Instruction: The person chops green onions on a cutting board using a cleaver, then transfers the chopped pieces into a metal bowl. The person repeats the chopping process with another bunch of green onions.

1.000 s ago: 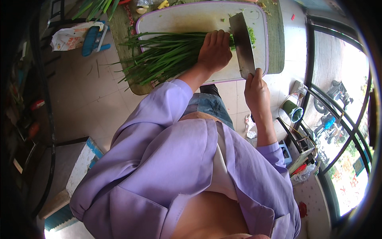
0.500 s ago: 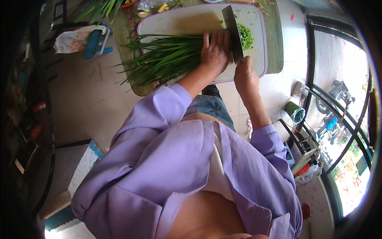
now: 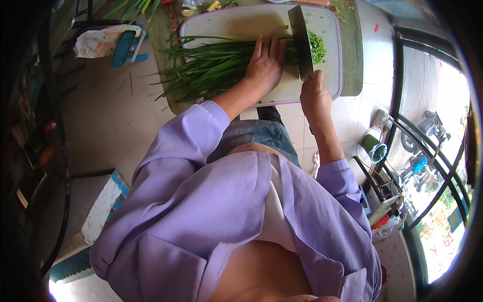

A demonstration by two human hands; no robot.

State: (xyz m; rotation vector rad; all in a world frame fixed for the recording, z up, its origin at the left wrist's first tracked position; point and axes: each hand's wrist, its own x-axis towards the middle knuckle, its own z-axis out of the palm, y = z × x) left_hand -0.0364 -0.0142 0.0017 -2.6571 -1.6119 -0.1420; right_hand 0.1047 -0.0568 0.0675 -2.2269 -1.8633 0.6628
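A long bunch of green garlic chives (image 3: pixel 206 64) lies across a white cutting board (image 3: pixel 329 83) with a purple rim, its leafy ends spilling past the board's left edge. My left hand (image 3: pixel 265 60) presses down on the bunch near its right end, fingers curled over it. In my right hand (image 3: pixel 316 95) is the handle of a cleaver (image 3: pixel 301 43), whose broad dark blade stands on edge over the chives, a short way right of my left fingers. Chopped green bits (image 3: pixel 317 48) are heaped just beyond the blade's right side.
The board rests on a worn green table (image 3: pixel 352 55). Garlic cloves (image 3: pixel 187 12) and yellow scraps lie at its far edge, with more long greens (image 3: pixel 132 7) at far left. A blue stool (image 3: pixel 123 48) with a plastic bag stands left; a green bin (image 3: pixel 373 143) stands right.
My left hand has slid slightly left along the chives, away from the blade. The cleaver stays upright, and a short stretch of chives now shows between it and my fingers.
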